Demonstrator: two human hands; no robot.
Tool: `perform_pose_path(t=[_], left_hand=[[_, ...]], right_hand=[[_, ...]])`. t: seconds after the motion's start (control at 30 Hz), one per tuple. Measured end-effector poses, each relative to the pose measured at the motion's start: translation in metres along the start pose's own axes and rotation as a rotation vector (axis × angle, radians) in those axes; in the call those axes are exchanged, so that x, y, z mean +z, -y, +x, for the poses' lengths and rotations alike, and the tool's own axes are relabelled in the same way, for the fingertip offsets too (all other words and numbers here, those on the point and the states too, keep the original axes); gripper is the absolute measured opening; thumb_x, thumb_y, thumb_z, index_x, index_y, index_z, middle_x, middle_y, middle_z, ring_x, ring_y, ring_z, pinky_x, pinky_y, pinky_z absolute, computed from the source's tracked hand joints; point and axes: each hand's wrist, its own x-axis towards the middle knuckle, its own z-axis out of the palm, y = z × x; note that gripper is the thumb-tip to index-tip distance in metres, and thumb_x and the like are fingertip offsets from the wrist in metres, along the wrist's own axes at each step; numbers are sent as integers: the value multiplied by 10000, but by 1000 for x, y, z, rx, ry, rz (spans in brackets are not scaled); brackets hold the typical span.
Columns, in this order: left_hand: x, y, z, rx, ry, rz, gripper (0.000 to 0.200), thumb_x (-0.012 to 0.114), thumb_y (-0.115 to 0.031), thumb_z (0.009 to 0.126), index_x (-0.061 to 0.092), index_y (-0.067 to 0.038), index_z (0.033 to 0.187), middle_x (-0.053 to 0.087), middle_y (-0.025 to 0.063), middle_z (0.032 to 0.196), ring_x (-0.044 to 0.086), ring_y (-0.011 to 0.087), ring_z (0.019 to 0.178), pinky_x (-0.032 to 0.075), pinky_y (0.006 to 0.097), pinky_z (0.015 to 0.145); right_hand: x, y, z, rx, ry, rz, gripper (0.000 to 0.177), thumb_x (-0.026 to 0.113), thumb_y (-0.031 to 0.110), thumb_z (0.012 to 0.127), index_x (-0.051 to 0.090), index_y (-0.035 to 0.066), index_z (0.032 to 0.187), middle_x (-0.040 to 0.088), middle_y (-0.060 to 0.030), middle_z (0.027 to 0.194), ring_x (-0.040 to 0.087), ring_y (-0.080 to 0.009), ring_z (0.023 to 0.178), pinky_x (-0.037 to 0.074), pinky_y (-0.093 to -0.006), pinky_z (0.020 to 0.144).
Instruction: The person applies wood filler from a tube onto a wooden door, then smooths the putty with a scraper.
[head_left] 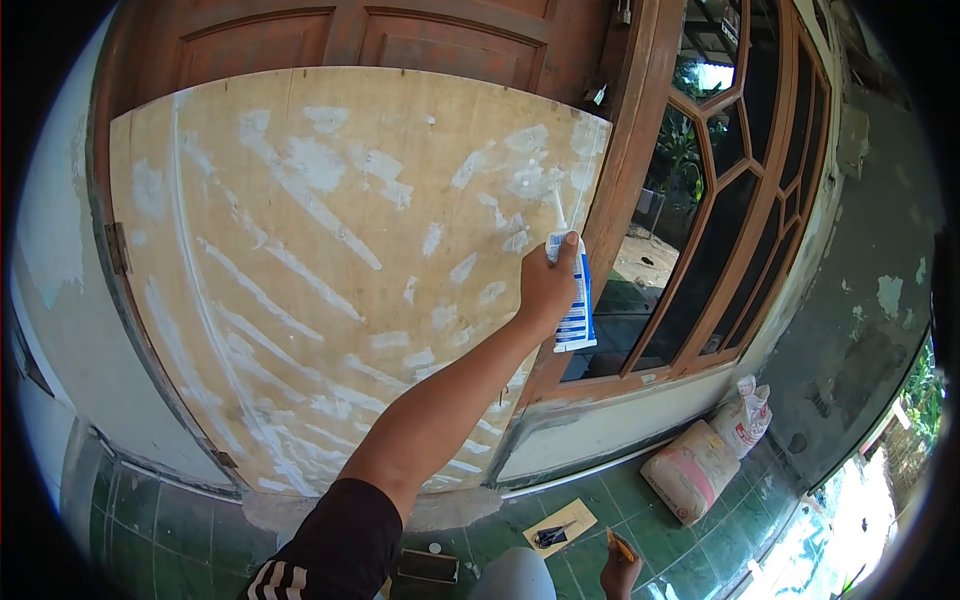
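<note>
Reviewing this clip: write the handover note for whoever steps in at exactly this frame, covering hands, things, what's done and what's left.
Left hand: raised and gripped round a blue-and-white tube, with the nozzle against the plywood sheet near its upper right edge.
Right hand: low by the knee, holding a small orange item; I cannot tell what it is.
Things: the sheet leans against the wooden door. On the green floor lie a cardboard piece with a dark tool on it and sacks by the wall.
Done: white streaks cross most of the sheet.
Left: probably the bare stretches between the streaks.
</note>
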Motion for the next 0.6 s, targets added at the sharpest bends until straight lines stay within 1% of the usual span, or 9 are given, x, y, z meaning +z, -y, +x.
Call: perform_pose_path(t=[0.03, 0.13, 0.23, 0.33, 0.43, 0.53, 0.6], left_hand=[[1, 8, 4, 48, -20, 41, 509, 567, -465, 1066, 641, -10, 850, 632, 78, 662, 619, 160, 562, 477, 345, 549], [2, 14, 8, 98, -50, 82, 510, 569, -463, 1065, 638, -12, 840, 637, 82, 662, 631, 168, 562, 480, 349, 543], [3, 5, 2, 32, -72, 61, 519, 572, -466, 1061, 633, -2, 836, 637, 96, 657, 645, 197, 568, 482, 368, 552], [3, 18, 10, 165, -104, 170, 534, 571, -474, 1059, 627, 9, 839, 632, 110, 649, 649, 220, 568, 486, 385, 559], [5, 25, 14, 143, -86, 119, 522, 556, -481, 1067, 607, -28, 813, 616, 59, 635, 630, 145, 555, 490, 320, 532], [6, 28, 16, 166, -83, 142, 532, 543, -496, 1069, 604, -29, 821, 619, 60, 636, 637, 147, 561, 495, 317, 538], [7, 30, 18, 169, -87, 144, 532, 539, -501, 1069, 603, -32, 827, 619, 60, 641, 632, 145, 564, 493, 317, 543]], right_hand=[[4, 1, 4, 26, -14, 95, 234, 664, 117, 979, 752, -33, 1136, 760, -109, 900, 698, -148, 836, 548, -309, 781], [3, 32, 11, -33, -6, 30, 214, 669, 96, 962, 760, -14, 1122, 772, -155, 926, 726, -197, 800, 549, -311, 749], [6, 41, 11, -58, -13, 28, 199, 664, 86, 949, 771, 18, 1103, 766, -175, 927, 743, -248, 800, 557, -332, 737], [7, 33, 6, 35, 36, 27, 197, 665, 101, 949, 772, 21, 1094, 765, -179, 922, 753, -280, 820, 562, -352, 742], [5, 25, -1, 26, 45, 7, 240, 674, 140, 956, 767, -8, 1121, 767, -148, 874, 726, -185, 809, 550, -324, 762], [3, 15, -3, -12, 34, -31, 243, 668, 140, 958, 768, -4, 1126, 766, -152, 874, 736, -201, 818, 554, -330, 774], [2, 12, -2, 8, 29, -32, 245, 666, 141, 959, 767, -5, 1128, 766, -158, 878, 742, -212, 825, 556, -334, 784]])
